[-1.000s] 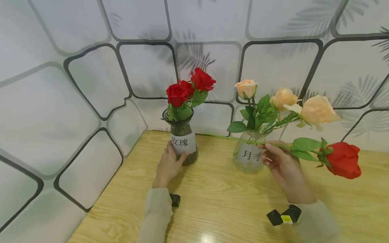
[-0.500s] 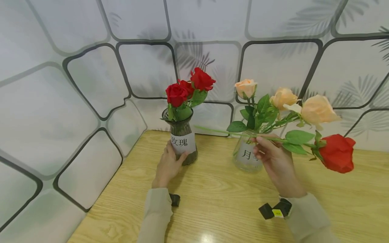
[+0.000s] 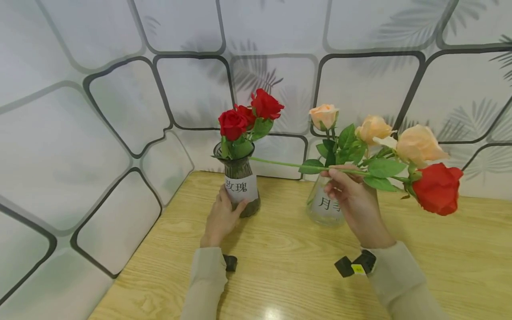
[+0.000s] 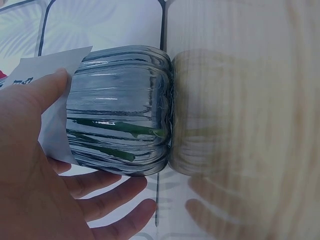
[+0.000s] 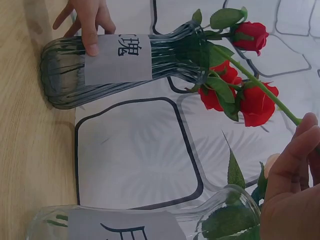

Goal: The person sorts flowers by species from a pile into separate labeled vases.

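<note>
My left hand (image 3: pixel 220 220) holds a dark ribbed glass vase (image 3: pixel 250 209) with a white paper label (image 3: pixel 248 188), thumb on the label and fingers around the side. Several red roses (image 3: pixel 233 125) stand in it, their green stem ends (image 4: pixel 145 131) visible through the glass. My right hand (image 3: pixel 354 204) pinches the stem (image 3: pixel 280 163) of a loose red rose (image 3: pixel 438 189) between thumb and fingers. That rose lies nearly level, bloom to the right, its cut end at the dark vase's rim. In the right wrist view, the stem (image 5: pixel 270 92) crosses in front of the roses.
A clear glass vase (image 3: pixel 318 217) with a white label stands behind my right hand, holding several peach roses (image 3: pixel 420 144). Both vases stand on a wooden table (image 3: pixel 276 249) close to a patterned wall covering (image 3: pixel 276 98).
My right hand has moved left and slightly up with the rose, bringing the stem's cut end to the dark vase's rim. My left hand has stayed on the vase.
</note>
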`<action>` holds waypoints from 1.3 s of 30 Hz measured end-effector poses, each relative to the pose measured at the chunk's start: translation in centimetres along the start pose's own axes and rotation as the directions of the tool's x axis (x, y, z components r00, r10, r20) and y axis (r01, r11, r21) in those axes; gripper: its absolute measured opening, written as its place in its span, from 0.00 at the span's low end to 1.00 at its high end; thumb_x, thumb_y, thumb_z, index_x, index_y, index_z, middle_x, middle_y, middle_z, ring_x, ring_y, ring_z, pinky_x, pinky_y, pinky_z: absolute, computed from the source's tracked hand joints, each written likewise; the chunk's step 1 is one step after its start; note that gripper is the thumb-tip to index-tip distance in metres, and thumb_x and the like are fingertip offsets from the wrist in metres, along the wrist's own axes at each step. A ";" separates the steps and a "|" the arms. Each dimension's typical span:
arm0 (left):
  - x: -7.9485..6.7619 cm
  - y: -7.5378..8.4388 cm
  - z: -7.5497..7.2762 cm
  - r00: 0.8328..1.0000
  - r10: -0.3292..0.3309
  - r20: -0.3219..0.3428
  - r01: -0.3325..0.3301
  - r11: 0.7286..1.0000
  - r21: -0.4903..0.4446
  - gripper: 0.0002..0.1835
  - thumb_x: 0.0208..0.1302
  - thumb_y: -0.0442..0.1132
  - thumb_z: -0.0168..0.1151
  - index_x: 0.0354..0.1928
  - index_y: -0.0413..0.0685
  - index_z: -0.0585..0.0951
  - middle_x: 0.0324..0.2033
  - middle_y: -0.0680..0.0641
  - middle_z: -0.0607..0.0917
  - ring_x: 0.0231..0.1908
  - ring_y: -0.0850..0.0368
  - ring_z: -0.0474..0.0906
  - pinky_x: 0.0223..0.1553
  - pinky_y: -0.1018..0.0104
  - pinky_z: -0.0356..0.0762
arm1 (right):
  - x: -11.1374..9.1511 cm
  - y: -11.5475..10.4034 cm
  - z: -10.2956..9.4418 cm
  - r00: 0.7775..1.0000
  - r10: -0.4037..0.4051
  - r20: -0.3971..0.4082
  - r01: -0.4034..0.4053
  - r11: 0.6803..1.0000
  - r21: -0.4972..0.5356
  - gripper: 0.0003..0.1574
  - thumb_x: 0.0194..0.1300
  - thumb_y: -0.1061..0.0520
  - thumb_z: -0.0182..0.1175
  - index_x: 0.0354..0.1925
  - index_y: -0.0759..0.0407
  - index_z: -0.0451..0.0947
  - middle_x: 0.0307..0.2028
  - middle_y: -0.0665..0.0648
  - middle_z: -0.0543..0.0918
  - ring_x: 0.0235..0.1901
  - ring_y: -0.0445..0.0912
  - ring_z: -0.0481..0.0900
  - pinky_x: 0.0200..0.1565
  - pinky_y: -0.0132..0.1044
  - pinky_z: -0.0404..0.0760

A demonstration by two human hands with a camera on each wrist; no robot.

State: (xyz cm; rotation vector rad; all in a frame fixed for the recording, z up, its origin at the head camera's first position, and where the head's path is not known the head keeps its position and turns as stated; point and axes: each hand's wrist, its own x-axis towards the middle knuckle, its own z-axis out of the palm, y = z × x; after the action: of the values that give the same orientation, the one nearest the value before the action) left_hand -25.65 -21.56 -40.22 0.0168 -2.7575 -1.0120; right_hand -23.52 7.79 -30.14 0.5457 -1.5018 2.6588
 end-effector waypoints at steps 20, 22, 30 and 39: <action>0.0 0.0 0.0 1.000 0.010 0.005 -0.010 1.000 -0.003 0.46 0.63 0.59 0.51 0.68 0.36 0.44 0.62 0.32 0.60 0.60 0.40 0.61 0.56 0.47 0.64 | 1.6 -1.3 2.8 0.995 -0.089 0.036 0.094 0.975 -0.201 0.11 0.61 0.62 0.59 0.41 0.68 0.76 0.34 0.61 0.82 0.22 0.48 0.78 0.21 0.35 0.77; 0.0 0.0 0.0 1.000 0.010 0.008 -0.010 1.000 -0.006 0.46 0.63 0.59 0.51 0.68 0.36 0.44 0.62 0.32 0.59 0.60 0.40 0.61 0.56 0.47 0.63 | 1.9 -1.4 3.2 0.994 -0.103 0.020 0.105 0.960 -0.258 0.12 0.60 0.60 0.60 0.41 0.68 0.76 0.34 0.62 0.82 0.22 0.49 0.78 0.20 0.36 0.77; 0.0 0.1 -0.1 1.000 -0.005 0.010 0.005 1.000 -0.012 0.46 0.62 0.59 0.51 0.68 0.37 0.44 0.62 0.32 0.60 0.60 0.40 0.61 0.56 0.47 0.63 | 3.6 -2.4 5.1 0.984 -0.179 0.012 0.165 0.874 -0.458 0.12 0.59 0.59 0.62 0.37 0.69 0.78 0.29 0.62 0.81 0.19 0.50 0.78 0.18 0.36 0.78; -0.1 0.3 -0.3 1.000 -0.015 0.019 0.015 1.000 -0.009 0.46 0.62 0.59 0.51 0.69 0.38 0.44 0.62 0.32 0.60 0.60 0.40 0.61 0.56 0.47 0.63 | 6.1 -3.9 6.7 0.981 -0.188 0.038 0.168 0.749 -0.641 0.12 0.61 0.58 0.59 0.33 0.69 0.78 0.25 0.60 0.81 0.18 0.48 0.78 0.18 0.36 0.78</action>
State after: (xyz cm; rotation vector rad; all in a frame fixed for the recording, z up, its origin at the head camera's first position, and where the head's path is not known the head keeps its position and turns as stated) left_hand -25.53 -21.54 -39.85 0.0259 -2.7737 -1.0344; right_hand -26.53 3.43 -21.87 0.5448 -2.0715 1.8125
